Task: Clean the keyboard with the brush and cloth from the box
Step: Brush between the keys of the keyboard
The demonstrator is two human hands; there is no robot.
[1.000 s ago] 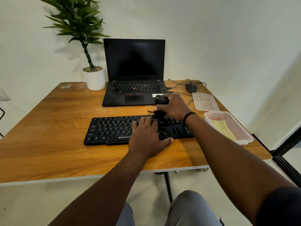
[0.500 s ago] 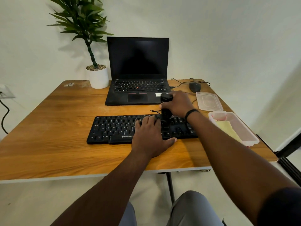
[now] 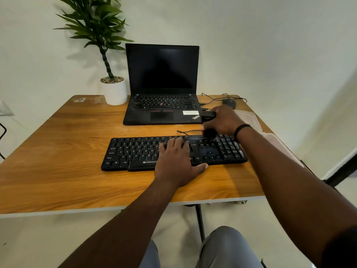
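Note:
A black keyboard (image 3: 135,153) lies across the middle of the wooden table (image 3: 58,151). My left hand (image 3: 177,161) rests flat on its middle keys with straight fingers and the thumb at the front edge. My right hand (image 3: 224,119) grips a black brush (image 3: 209,115) upright; its bristle end (image 3: 210,133) touches the top right rows of the keyboard. The clear plastic box (image 3: 280,146) stands at the right table edge, mostly hidden behind my right forearm, so the cloth in it is not visible.
An open black laptop (image 3: 162,93) sits behind the keyboard. A potted plant (image 3: 114,89) stands to its left, a black mouse (image 3: 229,102) with cables to its right. The box lid (image 3: 249,118) lies beyond my right wrist.
My right hand has moved the brush to the right along the keyboard's top rows. The left hand stays on the keys. The camera has shifted, and my forearm now hides most of the box.

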